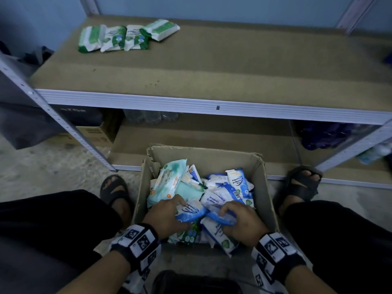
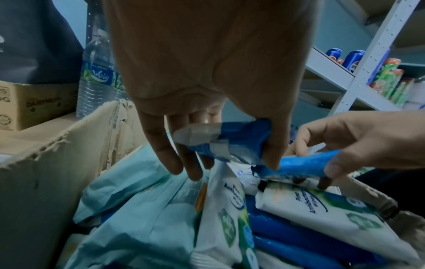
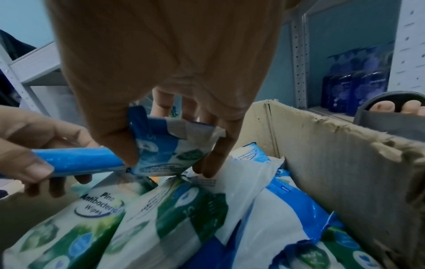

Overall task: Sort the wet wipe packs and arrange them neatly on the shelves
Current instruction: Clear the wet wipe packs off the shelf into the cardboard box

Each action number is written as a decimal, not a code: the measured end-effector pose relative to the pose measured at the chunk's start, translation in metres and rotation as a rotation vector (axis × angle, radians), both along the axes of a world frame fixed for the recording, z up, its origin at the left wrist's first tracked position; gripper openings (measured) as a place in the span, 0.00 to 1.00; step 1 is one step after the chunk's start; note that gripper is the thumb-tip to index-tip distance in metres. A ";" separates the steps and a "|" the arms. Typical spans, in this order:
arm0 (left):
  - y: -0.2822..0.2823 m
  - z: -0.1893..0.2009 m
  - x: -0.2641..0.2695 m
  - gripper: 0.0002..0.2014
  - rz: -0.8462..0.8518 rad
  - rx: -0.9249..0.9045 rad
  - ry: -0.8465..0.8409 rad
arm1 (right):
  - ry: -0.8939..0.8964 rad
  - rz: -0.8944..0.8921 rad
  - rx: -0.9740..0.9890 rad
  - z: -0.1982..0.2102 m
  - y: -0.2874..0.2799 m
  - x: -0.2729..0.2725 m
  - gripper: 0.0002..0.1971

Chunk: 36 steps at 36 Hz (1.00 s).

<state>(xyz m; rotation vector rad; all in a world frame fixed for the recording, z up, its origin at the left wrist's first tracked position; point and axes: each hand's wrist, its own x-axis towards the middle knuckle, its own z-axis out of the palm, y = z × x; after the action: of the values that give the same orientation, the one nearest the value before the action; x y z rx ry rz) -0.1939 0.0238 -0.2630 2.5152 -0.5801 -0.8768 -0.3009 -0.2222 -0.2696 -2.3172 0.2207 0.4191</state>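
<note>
Now each hand's grip (image 1: 167, 215) (image 1: 244, 221) pinches a blue pack (image 1: 191, 211) (image 1: 221, 218)

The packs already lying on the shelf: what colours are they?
Green and white, all four packs, clearest in the head view.

**What we cannot make out**

Beneath our left hand (image 1: 164, 216) and right hand (image 1: 244, 224), the lower packs in the cardboard box (image 1: 266, 187) are buried. Beyond our fingers, print on the green packs (image 1: 118, 37) is too small to read. Right of our right hand, the purple bottles (image 1: 324, 134) blur in shadow.
</note>
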 end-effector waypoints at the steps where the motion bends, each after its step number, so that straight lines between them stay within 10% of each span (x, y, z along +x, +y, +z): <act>1: -0.002 -0.001 0.000 0.29 0.017 -0.006 -0.022 | -0.018 -0.013 -0.007 0.000 -0.002 0.002 0.16; 14: -0.041 -0.011 0.025 0.35 0.306 -0.209 0.055 | -0.060 -0.167 -0.237 -0.017 -0.022 0.015 0.23; 20: -0.059 -0.031 0.032 0.40 -0.026 0.006 0.117 | 0.196 0.206 -0.370 -0.019 -0.011 0.012 0.38; 36: -0.053 -0.050 0.030 0.48 -0.291 0.121 -0.044 | 0.308 0.148 -0.377 -0.031 0.007 0.014 0.38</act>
<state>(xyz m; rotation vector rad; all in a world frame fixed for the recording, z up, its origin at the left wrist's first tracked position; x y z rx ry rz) -0.1642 -0.0296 -0.3127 2.6042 -0.9524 -0.9855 -0.2868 -0.2148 -0.3007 -2.6379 0.2997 0.8749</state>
